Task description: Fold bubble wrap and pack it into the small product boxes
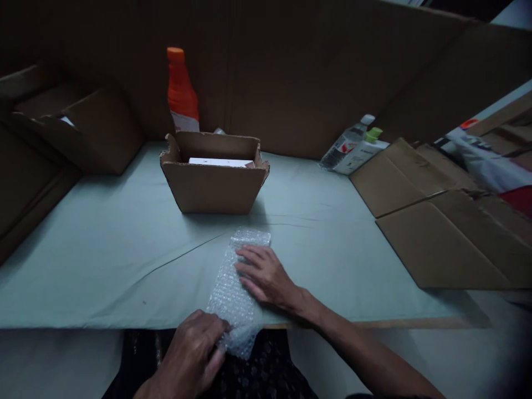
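A strip of clear bubble wrap (233, 285) lies lengthwise on the pale green table cover, its near end hanging past the front edge. My right hand (266, 277) rests flat on its right side, fingers stretched toward the left. At the near end, my left hand (197, 346) is closed on the wrap's left edge, thumb and fingers pinching it. Whether anything lies inside the wrap I cannot tell. Beyond it stands an open cardboard box (216, 188) with a white flat item (221, 162) showing inside.
An orange bottle (182, 91) stands behind the box. Open cartons (100, 130) sit at the left. On the right, a clear plastic bottle (349, 141) and a white bottle with a green cap (361, 154) lean near flattened cardboard (449, 238). Tall cardboard walls enclose the back.
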A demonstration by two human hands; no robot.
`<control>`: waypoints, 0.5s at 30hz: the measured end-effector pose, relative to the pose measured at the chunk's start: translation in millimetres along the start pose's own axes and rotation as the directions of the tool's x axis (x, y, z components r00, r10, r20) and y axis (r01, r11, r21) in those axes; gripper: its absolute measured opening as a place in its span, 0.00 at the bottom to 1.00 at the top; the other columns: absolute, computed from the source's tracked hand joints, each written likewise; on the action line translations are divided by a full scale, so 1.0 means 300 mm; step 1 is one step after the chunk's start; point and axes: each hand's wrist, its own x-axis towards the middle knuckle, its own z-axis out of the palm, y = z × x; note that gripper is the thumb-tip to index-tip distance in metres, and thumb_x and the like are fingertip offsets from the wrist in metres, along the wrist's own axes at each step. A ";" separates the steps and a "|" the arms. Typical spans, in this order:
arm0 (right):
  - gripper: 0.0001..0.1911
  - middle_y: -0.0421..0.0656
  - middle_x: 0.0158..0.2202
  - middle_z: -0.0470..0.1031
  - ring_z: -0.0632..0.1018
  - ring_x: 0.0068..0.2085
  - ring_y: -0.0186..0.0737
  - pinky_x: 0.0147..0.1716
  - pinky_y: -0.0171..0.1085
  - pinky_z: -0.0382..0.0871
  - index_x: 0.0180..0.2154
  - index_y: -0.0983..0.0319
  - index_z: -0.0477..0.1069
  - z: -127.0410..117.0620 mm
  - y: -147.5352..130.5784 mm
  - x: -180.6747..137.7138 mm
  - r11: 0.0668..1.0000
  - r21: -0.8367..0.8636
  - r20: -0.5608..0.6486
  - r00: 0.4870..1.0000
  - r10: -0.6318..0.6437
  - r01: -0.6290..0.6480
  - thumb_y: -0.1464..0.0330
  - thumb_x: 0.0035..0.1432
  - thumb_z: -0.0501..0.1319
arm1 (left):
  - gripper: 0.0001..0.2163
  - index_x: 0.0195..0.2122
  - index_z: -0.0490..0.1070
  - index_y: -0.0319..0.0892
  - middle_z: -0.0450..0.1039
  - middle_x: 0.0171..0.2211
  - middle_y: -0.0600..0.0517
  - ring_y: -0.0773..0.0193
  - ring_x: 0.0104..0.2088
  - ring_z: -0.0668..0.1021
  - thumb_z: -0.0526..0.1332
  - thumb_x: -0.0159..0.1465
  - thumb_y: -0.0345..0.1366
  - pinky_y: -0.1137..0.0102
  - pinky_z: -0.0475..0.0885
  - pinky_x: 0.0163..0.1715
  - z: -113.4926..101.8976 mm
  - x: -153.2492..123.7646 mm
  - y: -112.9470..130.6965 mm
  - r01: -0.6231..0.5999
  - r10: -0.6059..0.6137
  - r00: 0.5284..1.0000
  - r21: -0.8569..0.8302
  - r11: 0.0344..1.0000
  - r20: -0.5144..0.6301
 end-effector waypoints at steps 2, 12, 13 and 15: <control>0.18 0.52 0.64 0.69 0.66 0.66 0.52 0.59 0.54 0.65 0.56 0.62 0.71 0.039 -0.006 0.023 0.999 0.024 0.128 0.991 -0.047 0.044 0.64 0.67 0.59 | 0.15 0.39 0.67 0.45 0.76 0.29 0.53 0.60 0.28 0.78 0.53 0.53 0.22 0.68 0.70 0.30 0.006 0.009 0.009 0.002 0.000 0.998 -0.035 0.999 0.067; 0.22 0.50 0.67 0.65 0.62 0.69 0.46 0.67 0.50 0.58 0.61 0.64 0.67 0.150 0.077 0.242 0.960 0.056 0.238 0.930 -0.281 0.275 0.61 0.72 0.53 | 0.14 0.38 0.71 0.45 0.78 0.32 0.51 0.59 0.33 0.79 0.55 0.54 0.23 0.67 0.73 0.35 0.036 0.007 -0.003 0.178 -0.159 0.976 -0.124 0.976 0.150; 0.22 0.49 0.67 0.65 0.62 0.69 0.46 0.66 0.51 0.59 0.61 0.63 0.67 0.150 0.087 0.248 0.963 0.053 0.237 0.933 -0.269 0.265 0.60 0.72 0.53 | 0.14 0.38 0.72 0.45 0.78 0.32 0.51 0.59 0.33 0.79 0.55 0.54 0.23 0.67 0.73 0.36 0.037 0.005 -0.005 0.189 -0.168 0.974 -0.133 0.973 0.154; 0.22 0.48 0.67 0.65 0.62 0.69 0.47 0.65 0.53 0.60 0.62 0.61 0.67 0.137 0.117 0.258 0.978 0.028 0.231 0.951 -0.207 0.207 0.60 0.71 0.54 | 0.15 0.38 0.72 0.46 0.78 0.31 0.51 0.59 0.33 0.79 0.55 0.54 0.23 0.68 0.73 0.36 0.038 0.004 -0.008 0.208 -0.183 0.968 -0.148 0.967 0.169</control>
